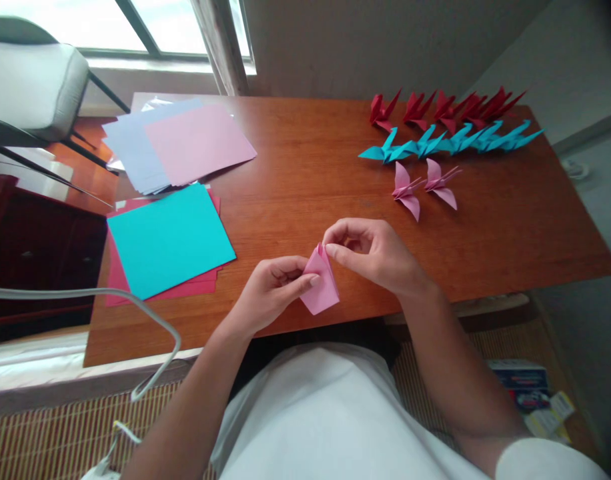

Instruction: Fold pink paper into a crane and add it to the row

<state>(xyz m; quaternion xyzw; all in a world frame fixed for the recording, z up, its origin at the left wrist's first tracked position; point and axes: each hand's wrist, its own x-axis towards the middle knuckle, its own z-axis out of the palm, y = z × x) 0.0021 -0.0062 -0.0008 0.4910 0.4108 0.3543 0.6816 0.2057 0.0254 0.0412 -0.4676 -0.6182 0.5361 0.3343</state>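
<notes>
Between my hands, above the table's front edge, is a piece of pink paper (324,292) folded into a narrow kite shape, its point facing away from me. My left hand (275,287) grips its left side, thumb on top and fingers underneath. At the upper point, the thumb and forefinger of my right hand (373,253) pinch the paper's edge. Small folded flaps stand up at that tip. Two finished-looking pink origami cranes (405,191) lie to the right, beyond my right hand.
Rows of red paper cranes (415,110) and turquoise paper cranes (428,143) stand at the back right of the wooden table (295,180). To the left lie turquoise sheets (170,240) over red ones, and pink sheets (198,143) over pale blue ones. A white cable (155,313) arches at the lower left.
</notes>
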